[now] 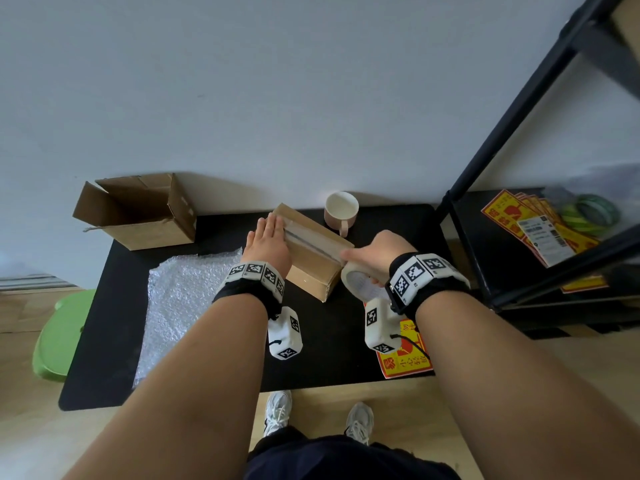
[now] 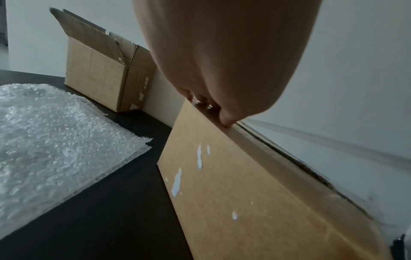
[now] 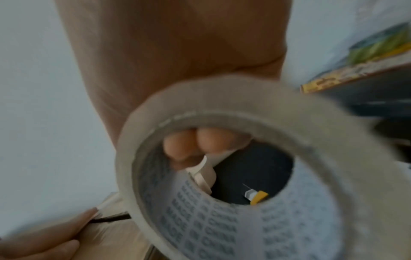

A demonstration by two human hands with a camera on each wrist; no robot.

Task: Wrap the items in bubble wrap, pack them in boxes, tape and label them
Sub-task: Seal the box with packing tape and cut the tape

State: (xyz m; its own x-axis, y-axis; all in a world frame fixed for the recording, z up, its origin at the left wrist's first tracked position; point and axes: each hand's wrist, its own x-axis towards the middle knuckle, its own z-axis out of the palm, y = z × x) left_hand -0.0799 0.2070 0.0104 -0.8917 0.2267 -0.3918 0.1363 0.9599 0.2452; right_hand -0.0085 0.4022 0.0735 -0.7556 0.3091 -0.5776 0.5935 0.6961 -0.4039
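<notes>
Closed box [image 1: 313, 249] lies on the black mat [image 1: 214, 344], mid-table. Its long axis runs diagonally, far-left to near-right; the top seam follows the same line, with clear tape stretched along it.

Left hand [image 1: 268, 245] lies flat, fingers straight, pressing the box's far-left end; in the left wrist view fingertips [image 2: 225, 120] sit on the top edge beside the seam.

Right hand [image 1: 379, 258] grasps the tape roll [image 1: 360, 284] at the box's near-right end, fingers hooked through the core, thumb stretched onto the box top.

Around: cup [image 1: 341, 211] just beyond the box, far right, close but apart. Open box [image 1: 138, 211] at far left, flaps up. Bubble wrap [image 1: 180, 306] flat on the mat, left of the closed box. Red-and-yellow label [image 1: 405, 362] near right, under the right wrist. More labels [image 1: 535, 226] and a green roll [image 1: 590, 214] on the black shelf, right.
</notes>
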